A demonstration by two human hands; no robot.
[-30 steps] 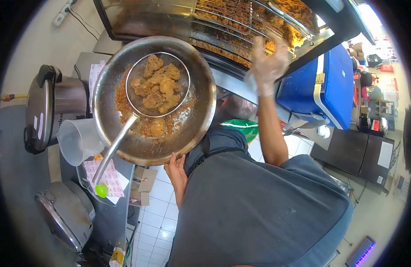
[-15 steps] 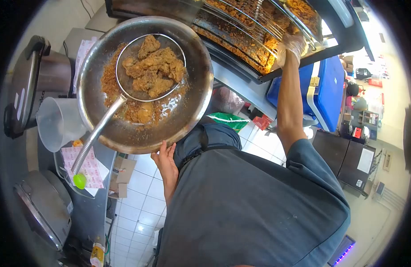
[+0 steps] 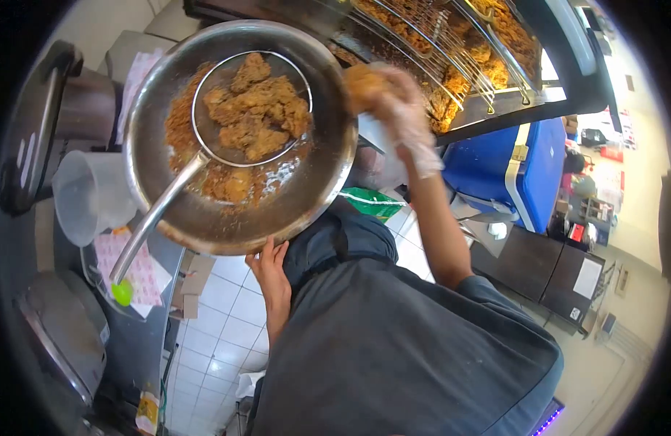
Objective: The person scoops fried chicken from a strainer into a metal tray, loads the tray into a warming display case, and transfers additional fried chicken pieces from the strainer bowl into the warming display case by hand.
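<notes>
My left hand [image 3: 271, 275] is at the near rim of a wide metal bowl [image 3: 205, 231], its fingertips against the edge. Inside the bowl rests a round strainer [image 3: 200, 158] with a long metal handle, bearing several brown fried chicken pieces [image 3: 257, 105]. Loose crumbs [image 3: 181, 131] lie around it. My right hand [image 3: 399, 105], in a clear plastic glove, is closed around a piece of fried chicken [image 3: 366, 86] beside the bowl's right rim. Motion blurs this hand somewhat. Behind it stands a warming cabinet [image 3: 510, 116] with fried chicken [image 3: 488, 62] on its wire rack [image 3: 452, 51].
A blue cooler box [image 3: 488, 171] stands below the cabinet at right. On the left counter are a translucent plastic jug [image 3: 88, 196], printed paper [image 3: 125, 261] and a rice cooker [image 3: 63, 327]. A green bag [image 3: 372, 203] lies beneath the bowl's right side.
My right hand has come out of the warming cabinet leftward to the bowl's rim, with a piece of fried chicken in it. My left hand stays at the bowl's near edge.
</notes>
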